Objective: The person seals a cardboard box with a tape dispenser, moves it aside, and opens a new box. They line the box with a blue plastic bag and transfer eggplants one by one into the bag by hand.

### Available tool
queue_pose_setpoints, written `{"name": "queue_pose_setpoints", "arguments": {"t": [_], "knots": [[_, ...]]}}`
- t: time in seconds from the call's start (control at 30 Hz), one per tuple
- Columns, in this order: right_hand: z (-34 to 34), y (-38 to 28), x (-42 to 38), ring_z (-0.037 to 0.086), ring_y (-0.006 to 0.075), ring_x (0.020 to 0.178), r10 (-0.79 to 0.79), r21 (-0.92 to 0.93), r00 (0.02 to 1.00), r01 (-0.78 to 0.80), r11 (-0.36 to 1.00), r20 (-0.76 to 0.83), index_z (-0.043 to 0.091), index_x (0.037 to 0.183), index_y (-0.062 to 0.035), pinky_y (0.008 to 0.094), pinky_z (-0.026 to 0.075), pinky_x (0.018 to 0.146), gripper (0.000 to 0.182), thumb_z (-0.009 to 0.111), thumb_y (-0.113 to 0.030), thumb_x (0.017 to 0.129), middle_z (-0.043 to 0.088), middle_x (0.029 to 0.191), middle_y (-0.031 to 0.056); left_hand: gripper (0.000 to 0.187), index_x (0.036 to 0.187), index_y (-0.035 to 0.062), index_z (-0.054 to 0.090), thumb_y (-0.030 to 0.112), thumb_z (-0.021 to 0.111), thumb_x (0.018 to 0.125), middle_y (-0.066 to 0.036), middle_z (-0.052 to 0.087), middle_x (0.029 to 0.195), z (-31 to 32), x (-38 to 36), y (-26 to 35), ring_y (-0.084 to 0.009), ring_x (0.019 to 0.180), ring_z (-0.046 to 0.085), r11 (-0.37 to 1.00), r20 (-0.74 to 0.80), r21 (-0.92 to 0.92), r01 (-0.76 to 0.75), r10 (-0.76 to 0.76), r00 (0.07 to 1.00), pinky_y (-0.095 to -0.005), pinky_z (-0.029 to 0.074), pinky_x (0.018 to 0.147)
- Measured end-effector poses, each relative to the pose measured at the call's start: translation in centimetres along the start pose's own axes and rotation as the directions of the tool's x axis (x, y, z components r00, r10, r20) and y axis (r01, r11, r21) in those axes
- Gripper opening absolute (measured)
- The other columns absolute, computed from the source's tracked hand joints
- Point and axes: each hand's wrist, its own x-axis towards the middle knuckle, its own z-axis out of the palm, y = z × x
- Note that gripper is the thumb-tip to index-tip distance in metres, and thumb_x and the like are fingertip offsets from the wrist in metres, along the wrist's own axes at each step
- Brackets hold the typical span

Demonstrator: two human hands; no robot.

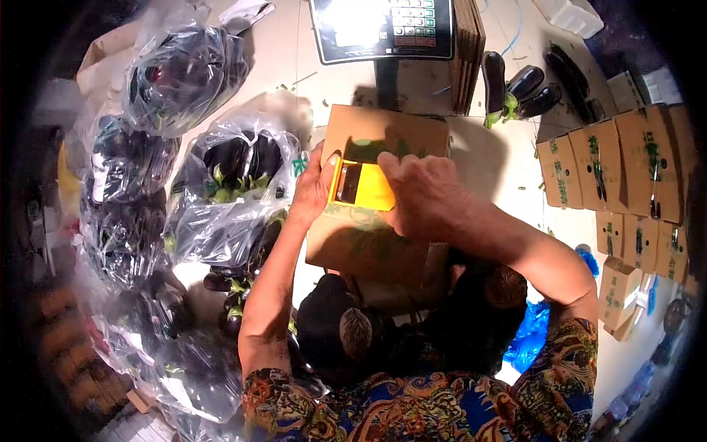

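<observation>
A brown cardboard box (409,132) with green print stands in front of me. Across its top lies a yellow tape dispenser (374,188) with a dark opening near its left end. My right hand (420,188) is closed around the dispenser's right end. At the box's left side is my left hand (315,184), its fingers curled at the edge and its thumb beside the dispenser's left end. Part of the left fingers is hidden. Just left of that hand, an open clear plastic bag (210,225) holds several eggplants (247,158).
A weighing scale (383,33) with a keypad stands at the back, beside stacked flat cardboard (468,55). Loose eggplants (493,81) lie at the back right. Closed cartons (611,166) are lined up on the right. More bagged eggplants (188,77) fill the left side. Blue plastic (529,339) lies near my right elbow.
</observation>
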Motion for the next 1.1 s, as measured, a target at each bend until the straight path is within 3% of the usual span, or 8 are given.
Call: {"name": "queue_pose_setpoints", "arguments": {"t": [0.27,0.4,0.53,0.7,0.83,0.9,0.93,1.1], "knots": [[3.0,8.5,-7.9,0.066,0.0328,0.077,0.019,0.151,0.986,0.006,0.988,-0.168,0.055,0.102,-0.0015,0.0439,0.053,0.068,0.033,0.067,-0.022,0.079,0.064,0.086,0.0223,0.066,0.134,0.0102,0.047,0.062,0.038,0.093,-0.025,0.063,0.109,-0.5,0.4,0.7,-0.0443,0.107,0.058,0.977,-0.043,0.209,0.031,-0.022,0.999,-0.0442,0.045,0.091],[0.8,9.9,-10.5,0.064,0.0358,0.086,0.309,-0.033,0.935,-0.308,0.951,0.173,0.049,0.103,-0.0036,0.0442,0.054,0.071,0.039,0.070,-0.027,0.080,0.063,0.094,0.0205,0.069,0.135,0.0075,0.047,0.062,0.039,0.093,-0.026,0.060,0.117,-0.4,0.4,0.4,-0.0429,0.113,0.055,0.983,-0.036,0.181,0.042,-0.036,0.999,-0.0423,0.043,0.096],[6.5,15.8,-13.5,0.064,0.0371,0.088,0.052,0.080,0.984,-0.039,0.996,-0.168,0.047,0.104,-0.0050,0.0440,0.054,0.070,0.049,0.080,-0.021,0.071,0.063,0.092,0.0182,0.074,0.135,0.0031,0.046,0.063,0.040,0.092,-0.025,0.057,0.125,-0.3,0.6,0.5,-0.0384,0.120,0.052,0.989,-0.039,0.131,0.067,-0.062,0.997,-0.0381,0.039,0.100],[10.2,19.0,-12.7,0.065,0.0309,0.085,-0.007,0.142,0.971,0.042,0.989,-0.241,0.047,0.112,-0.0044,0.0382,0.056,0.072,0.058,0.083,-0.015,0.067,0.062,0.094,0.0146,0.075,0.134,-0.0005,0.048,0.061,0.043,0.091,-0.020,0.056,0.128,-1.1,0.3,1.4,-0.0282,0.118,0.052,0.969,0.039,0.077,0.236,-0.239,0.970,-0.0331,0.037,0.101],[14.9,21.0,-10.7,0.064,0.0318,0.081,-0.183,0.225,0.890,0.296,0.928,-0.417,0.043,0.123,-0.0039,0.0375,0.055,0.069,0.069,0.083,-0.013,0.067,0.062,0.096,0.0166,0.070,0.133,0.0009,0.049,0.056,0.051,0.090,-0.016,0.057,0.126,-0.7,0.4,-0.4,-0.0237,0.114,0.053,0.918,0.079,-0.196,0.345,-0.336,0.939,-0.0313,0.040,0.097],[16.3,20.5,-9.1,0.064,0.0347,0.079,-0.114,0.194,0.923,0.196,0.961,-0.368,0.042,0.123,-0.0032,0.0385,0.054,0.067,0.069,0.082,-0.013,0.068,0.062,0.095,0.0181,0.070,0.138,0.0032,0.045,0.053,0.055,0.090,-0.015,0.055,0.131,-0.6,0.2,-1.0,-0.0240,0.120,0.051,0.762,0.210,-0.471,0.445,-0.393,0.895,-0.0311,0.039,0.100],[15.9,19.8,-8.6,0.063,0.0379,0.081,0.025,0.275,0.978,0.033,0.961,-0.206,0.044,0.118,-0.0033,0.0409,0.053,0.067,0.064,0.082,-0.015,0.068,0.061,0.095,0.0199,0.068,0.137,0.0034,0.047,0.049,0.059,0.089,-0.012,0.057,0.127,-0.4,0.2,-1.3,-0.0211,0.113,0.054,0.652,0.254,-0.592,0.473,-0.406,0.878,-0.0316,0.043,0.096],[15.3,19.0,-9.8,0.059,0.0401,0.093,0.088,0.250,0.978,-0.038,0.968,-0.191,0.043,0.117,-0.0057,0.0458,0.049,0.078,0.068,0.082,-0.016,0.062,0.058,0.097,0.0193,0.060,0.130,0.0063,0.052,0.047,0.061,0.087,-0.012,0.061,0.120,0.2,-0.8,0.8,-0.0238,0.101,0.060,0.405,0.394,-0.705,0.582,-0.460,0.796,-0.0355,0.050,0.086]]}}
